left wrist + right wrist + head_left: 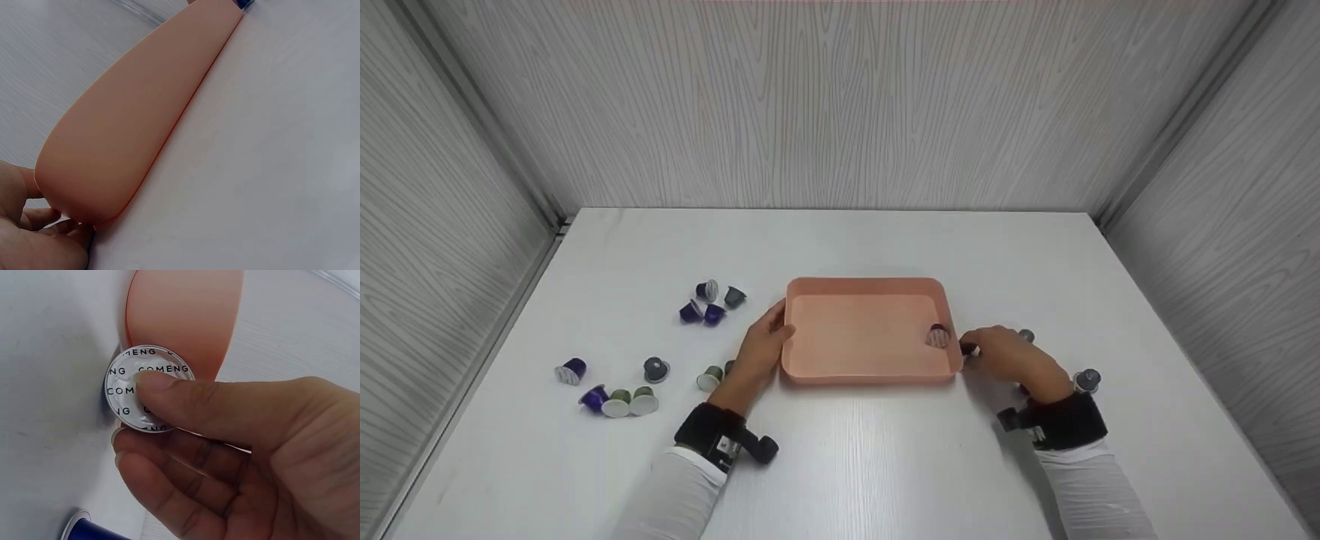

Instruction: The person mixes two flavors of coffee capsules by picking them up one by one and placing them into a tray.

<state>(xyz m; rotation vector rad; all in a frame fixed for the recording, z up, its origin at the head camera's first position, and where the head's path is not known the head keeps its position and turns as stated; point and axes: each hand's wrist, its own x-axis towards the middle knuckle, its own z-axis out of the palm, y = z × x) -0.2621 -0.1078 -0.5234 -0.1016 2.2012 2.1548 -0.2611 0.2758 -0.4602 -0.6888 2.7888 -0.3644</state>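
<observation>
A shallow pink tray [862,330] lies on the white table, with one coffee capsule [937,336] inside near its right wall. My left hand [761,345] grips the tray's left side, the thumb over the rim and fingers along the outside. In the left wrist view, fingers [42,219] meet the tray's rounded corner [84,191]. Just outside the right wall, my right hand [1009,356] pinches another coffee capsule [149,388]. Its silver lid bears printed letters and faces the right wrist camera, the thumb [197,399] pressing on it. Its cup is mostly hidden.
Purple and dark capsules [714,313] form a cluster beyond the left hand. More purple, green and grey capsules [643,401] lie farther left, and a green one [709,378] sits by the left wrist. Beside the right hand are grey capsules [1087,380]. Wood-grain panels [840,105] enclose the table.
</observation>
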